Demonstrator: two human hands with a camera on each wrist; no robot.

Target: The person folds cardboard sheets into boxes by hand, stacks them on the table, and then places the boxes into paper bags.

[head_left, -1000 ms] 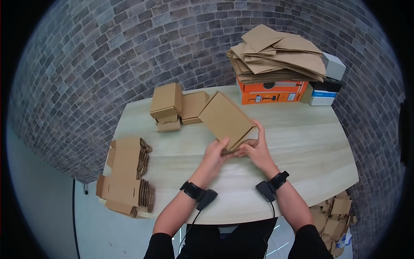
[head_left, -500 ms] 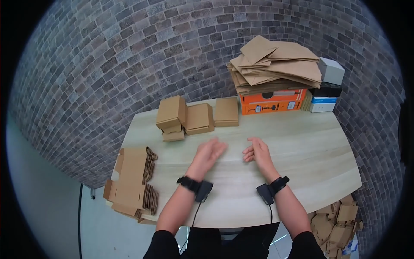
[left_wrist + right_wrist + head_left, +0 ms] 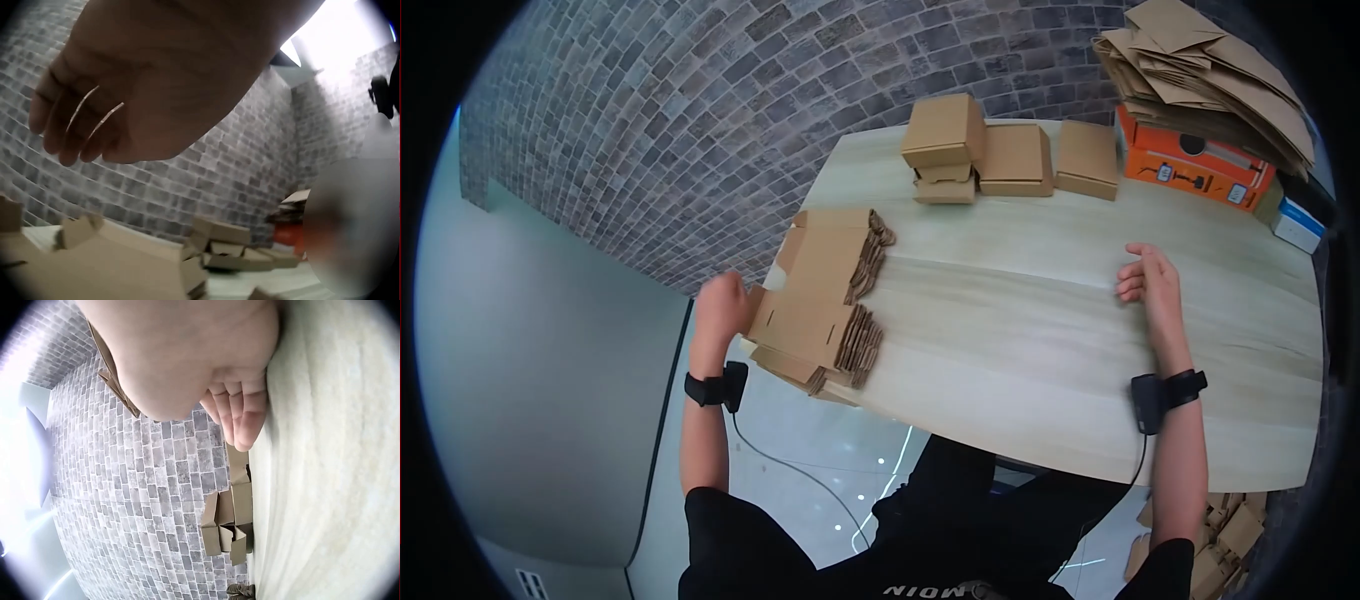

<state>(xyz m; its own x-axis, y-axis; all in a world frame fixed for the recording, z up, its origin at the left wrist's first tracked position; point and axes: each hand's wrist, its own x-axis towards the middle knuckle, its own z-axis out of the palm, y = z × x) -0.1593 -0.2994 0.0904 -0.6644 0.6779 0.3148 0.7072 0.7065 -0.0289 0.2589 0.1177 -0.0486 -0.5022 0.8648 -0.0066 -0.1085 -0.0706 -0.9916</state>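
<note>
Leftward from mid-worktop, the left hand (image 3: 722,305) had moved to the flat stack (image 3: 815,270), while the right hand (image 3: 1152,285) stayed over the worktop (image 3: 1000,330). The stack, matt brown cardboard with slits, creased flaps and ragged layered edges, lay at the worktop's left edge. Squared boxes (image 3: 1012,160) of the same smooth board stood along the far edge, one resting on another. Loose, pointed brown sheets (image 3: 1200,60) were heaped on a glossy orange box (image 3: 1190,178) near the far right corner; its print was too small to read. White letters crossed the black shirt (image 3: 740,540). The left hand's fingers hung loosely bent, gripping nothing; contact with the stack could not be told. The right hand was relaxed and empty, fingers slightly bent.
</note>
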